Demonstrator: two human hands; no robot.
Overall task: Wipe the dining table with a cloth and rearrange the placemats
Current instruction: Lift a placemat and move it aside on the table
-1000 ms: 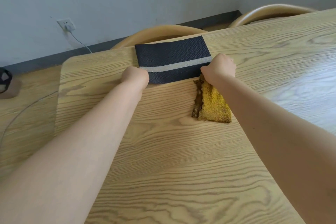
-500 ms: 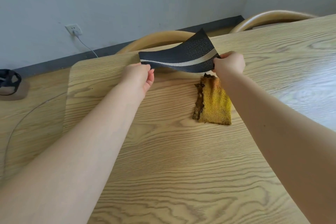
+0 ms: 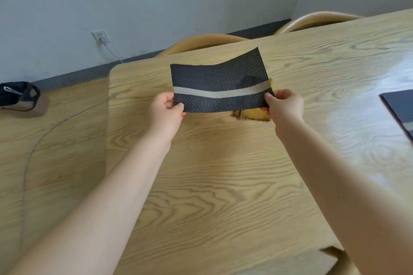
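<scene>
I hold a dark woven placemat with a pale stripe above the wooden dining table. My left hand pinches its near left corner and my right hand pinches its near right corner. The mat bows slightly and tilts up toward me, clear of the tabletop. A yellow cloth lies on the table under the mat's right end, mostly hidden by the mat and my right hand.
A second dark placemat lies at the table's right edge of view. Two curved chair backs stand behind the far table edge. A wall socket with a cable and a dark bag are on the left.
The placemat lay flat on the table with both hands at its near edge. Both hands have lifted it off the table and drawn it toward me, over the yellow cloth.
</scene>
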